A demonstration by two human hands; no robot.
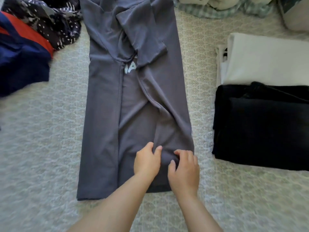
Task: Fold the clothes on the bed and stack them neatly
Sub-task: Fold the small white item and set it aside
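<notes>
A grey T-shirt (103,114) lies lengthwise down the middle of the bed, both sides folded inward, with a bit of white lettering showing between the flaps. The right flap is wrinkled and bunched near the hem. My left hand (147,160) and my right hand (184,169) sit side by side on that lower right part, fingers curled and pinching a ridge of the grey cloth between them. To the right lie a folded black garment (260,129) and, behind it, a folded white garment (267,61).
At the left edge is a heap of unfolded clothes: a navy and red garment (21,52) and a dark patterned one (50,19). A checked blanket with soft toys (217,7) lies at the back right. The patterned bedspread (41,139) shows around the shirt.
</notes>
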